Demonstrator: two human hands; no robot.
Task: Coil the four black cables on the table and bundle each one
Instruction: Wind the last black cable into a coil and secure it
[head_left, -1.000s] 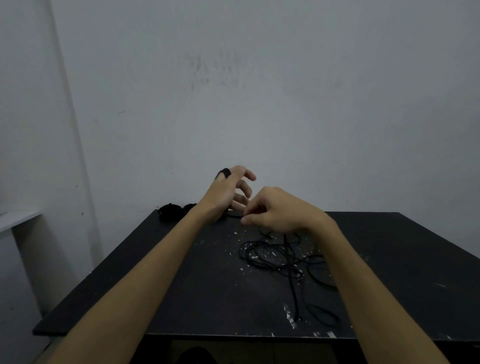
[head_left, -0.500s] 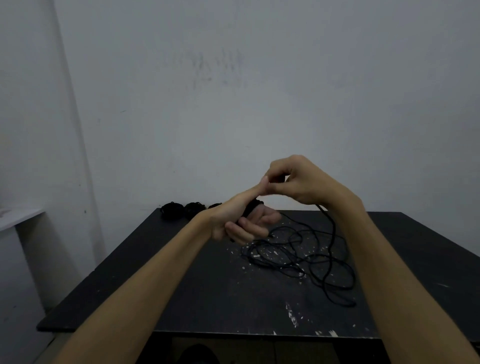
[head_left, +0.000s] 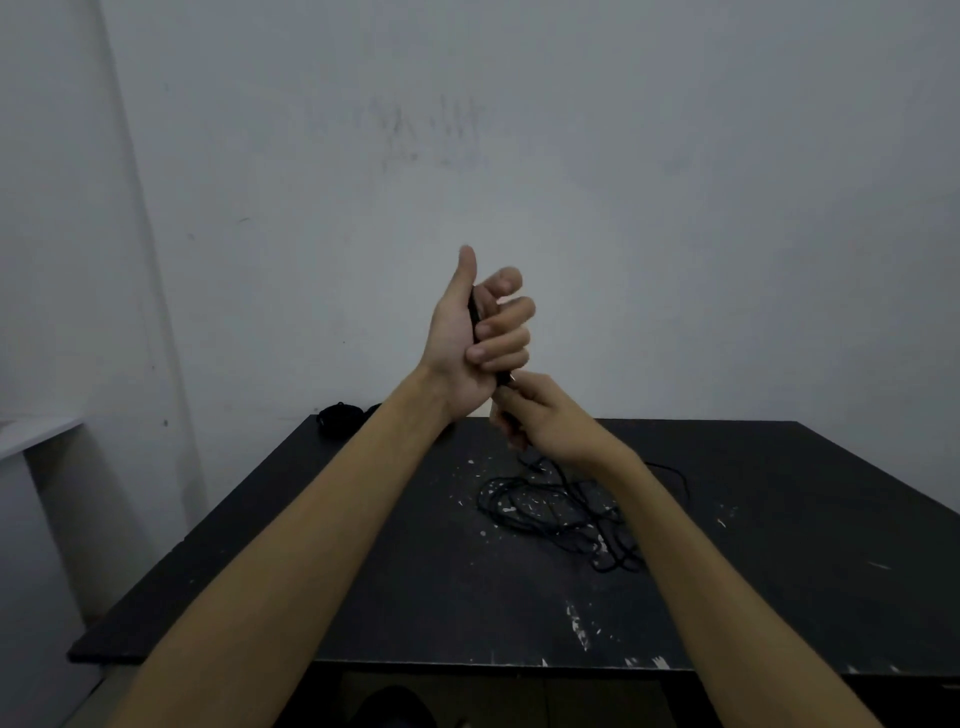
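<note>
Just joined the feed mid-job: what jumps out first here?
The left hand, raised centre frame with thumb up, grips wound black cable; the right hand pinches it just below. A loose cable tangle lies on the speckled black table, with finished bundles at the far-left corner.

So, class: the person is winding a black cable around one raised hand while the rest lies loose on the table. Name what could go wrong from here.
1. The loose cable lies in crossing loops on the table; pulled upward, it may knot or snag.
2. The left hand grips the wound turns only with curled fingers; loosening them could let the turns slip off.
3. The right hand pinches the strand close below the left hand, so the feed may be jerky.
</note>
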